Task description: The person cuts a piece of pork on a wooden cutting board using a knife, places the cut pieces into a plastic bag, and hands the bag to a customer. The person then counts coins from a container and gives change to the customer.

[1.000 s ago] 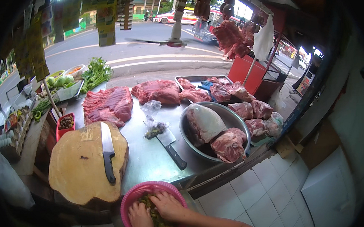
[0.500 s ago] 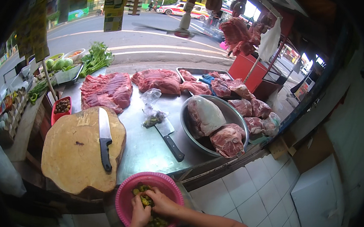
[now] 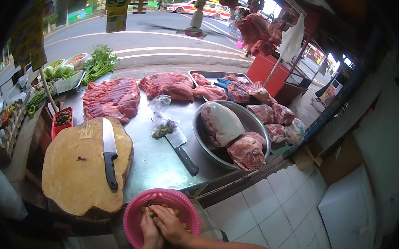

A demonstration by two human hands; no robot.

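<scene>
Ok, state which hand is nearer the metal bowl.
Right: the right hand is in the pink basket, below and left of the metal bowl; the left hand is farther left.

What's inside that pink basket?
Small greenish pieces show inside the pink basket, around the person's left hand and right hand. The hands cover the middle, so anything between or beneath them can't be seen.

A knife (image 3: 110, 154) lies on a wooden block (image 3: 73, 168), two meat pieces (image 3: 222, 123) in a metal bowl (image 3: 210, 152)
</scene>
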